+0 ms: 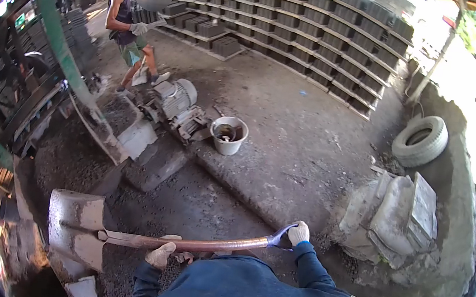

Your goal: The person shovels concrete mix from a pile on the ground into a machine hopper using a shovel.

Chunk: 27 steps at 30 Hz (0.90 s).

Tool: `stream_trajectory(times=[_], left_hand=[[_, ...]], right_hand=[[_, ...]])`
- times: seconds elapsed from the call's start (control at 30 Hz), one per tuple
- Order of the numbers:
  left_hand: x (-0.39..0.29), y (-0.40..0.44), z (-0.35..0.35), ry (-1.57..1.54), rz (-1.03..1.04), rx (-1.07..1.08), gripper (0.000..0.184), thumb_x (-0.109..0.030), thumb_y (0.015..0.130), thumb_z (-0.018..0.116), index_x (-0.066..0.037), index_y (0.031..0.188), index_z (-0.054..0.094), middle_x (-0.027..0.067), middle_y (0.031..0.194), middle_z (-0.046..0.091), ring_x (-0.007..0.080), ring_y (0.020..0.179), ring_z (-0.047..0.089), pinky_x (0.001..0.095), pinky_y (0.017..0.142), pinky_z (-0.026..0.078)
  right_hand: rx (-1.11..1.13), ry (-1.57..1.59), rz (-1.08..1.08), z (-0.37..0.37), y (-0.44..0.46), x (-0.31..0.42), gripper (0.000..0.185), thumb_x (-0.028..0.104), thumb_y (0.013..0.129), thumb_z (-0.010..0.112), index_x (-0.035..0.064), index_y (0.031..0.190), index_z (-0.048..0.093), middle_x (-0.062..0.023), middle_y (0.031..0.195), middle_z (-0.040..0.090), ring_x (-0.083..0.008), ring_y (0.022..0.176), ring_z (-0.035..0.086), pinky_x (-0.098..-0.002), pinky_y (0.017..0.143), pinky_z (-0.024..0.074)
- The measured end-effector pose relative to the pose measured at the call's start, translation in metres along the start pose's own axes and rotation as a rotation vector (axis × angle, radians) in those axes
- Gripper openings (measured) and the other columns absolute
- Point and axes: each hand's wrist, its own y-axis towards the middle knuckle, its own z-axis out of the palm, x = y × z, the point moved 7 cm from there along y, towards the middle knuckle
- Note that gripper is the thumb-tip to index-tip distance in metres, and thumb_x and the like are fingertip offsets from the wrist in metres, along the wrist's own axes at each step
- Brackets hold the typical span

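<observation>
A shovel [195,245] lies nearly level across the front of my body. Its wide, worn metal blade [75,224] is at the left, and a smear of grey covers it. My left hand [160,253], in a pale work glove, is closed around the shaft near the blade socket. At the other end, my right hand [299,233], also gloved, grips the blue D-shaped handle [280,236]. Dark, crumbly material [146,208] covers the sunken ground beyond the shaft.
A white bucket [228,138] stands past a low ledge, beside an electric motor [175,98]. Stacked sacks [391,214] and a tyre [420,141] are at right. Block racks [290,29] fill the back. Another person [128,20] walks at upper left, near a green metal frame [60,41].
</observation>
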Motion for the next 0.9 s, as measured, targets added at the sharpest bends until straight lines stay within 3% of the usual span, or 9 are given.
stream_trajectory(times=[0.1,0.23,0.4,0.53,0.67,0.73,0.8,0.83,0.9], left_hand=[[0.015,0.011,0.002,-0.025,0.0,-0.01,0.058,-0.035,0.088,0.073,0.005,0.126,0.054,0.0168,0.105,0.068,0.027,0.097,0.066,0.0379,0.087,0.054],[0.032,0.029,-0.001,0.021,0.108,0.002,0.046,-0.032,0.093,0.064,0.002,0.123,0.058,0.0115,0.107,0.065,0.0217,0.093,0.064,0.0345,0.088,0.053],[0.027,0.029,0.013,0.06,-0.037,-0.103,0.035,-0.031,0.091,0.067,-0.003,0.113,0.069,0.0074,0.107,0.067,0.0186,0.094,0.065,0.0315,0.083,0.055],[-0.007,0.029,0.035,0.128,-0.004,-0.064,0.03,-0.025,0.097,0.056,-0.002,0.113,0.066,0.0099,0.106,0.066,0.0204,0.099,0.065,0.0329,0.093,0.053],[-0.021,0.035,0.022,0.059,0.083,-0.111,0.03,-0.024,0.093,0.061,0.0,0.109,0.067,0.0114,0.103,0.068,0.0236,0.1,0.065,0.0376,0.096,0.052],[-0.041,0.041,0.01,-0.128,0.207,-0.101,0.03,-0.024,0.091,0.06,0.002,0.105,0.067,0.0164,0.098,0.069,0.0294,0.099,0.065,0.0445,0.096,0.051],[-0.076,0.042,-0.007,-0.437,0.305,-0.144,0.03,-0.03,0.094,0.056,-0.001,0.097,0.062,0.0187,0.086,0.066,0.0359,0.082,0.066,0.0508,0.083,0.054],[-0.079,0.052,-0.034,-0.536,0.346,-0.248,0.03,-0.033,0.098,0.054,-0.004,0.096,0.059,0.0165,0.084,0.066,0.0353,0.074,0.066,0.0524,0.077,0.055],[-0.091,0.058,-0.072,-0.785,0.382,-0.478,0.034,-0.041,0.101,0.052,-0.008,0.095,0.058,0.0065,0.076,0.063,0.0261,0.067,0.065,0.0488,0.067,0.056]], right_hand=[[-0.008,0.011,-0.017,-0.018,0.008,-0.011,0.024,0.013,0.076,0.06,0.0015,0.094,0.072,-0.0237,0.093,0.071,-0.0397,0.095,0.068,-0.0436,0.087,0.0526],[0.081,0.236,0.126,-0.02,0.015,-0.053,0.025,0.009,0.075,0.056,-0.0015,0.092,0.07,-0.0239,0.078,0.069,-0.0346,0.074,0.069,-0.0428,0.069,0.0535],[0.255,0.512,0.146,-0.045,-0.013,-0.048,0.017,-0.003,0.08,0.044,0.005,0.073,0.058,-0.009,0.056,0.053,-0.0216,0.039,0.051,-0.0381,0.035,0.0391],[0.301,0.536,0.381,-0.073,-0.052,-0.022,0.016,0.003,0.08,0.044,0.0067,0.073,0.058,-0.0092,0.054,0.051,-0.0204,0.039,0.048,-0.0351,0.034,0.0404],[0.396,0.564,-0.038,-0.076,-0.059,-0.016,0.011,0.003,0.079,0.051,0.0051,0.075,0.061,-0.0088,0.061,0.055,-0.0207,0.045,0.052,-0.0339,0.042,0.0456],[0.452,0.618,0.138,-0.082,-0.082,0.015,0.008,0.004,0.08,0.055,0.004,0.078,0.063,-0.0083,0.064,0.058,-0.0207,0.05,0.055,-0.0332,0.047,0.0488],[0.562,0.669,0.012,-0.08,-0.099,0.052,0.011,0.009,0.087,0.059,0.0017,0.082,0.065,-0.0081,0.071,0.062,-0.021,0.056,0.06,-0.0344,0.054,0.0523],[0.653,0.803,0.217,-0.083,-0.124,0.094,0.012,0.011,0.09,0.059,0.0019,0.084,0.064,-0.0082,0.073,0.063,-0.0214,0.056,0.061,-0.0357,0.053,0.0526],[0.722,0.897,0.263,-0.084,-0.162,0.157,0.015,0.016,0.091,0.057,0.0028,0.087,0.061,-0.0074,0.069,0.059,-0.022,0.055,0.058,-0.0359,0.049,0.0484]])
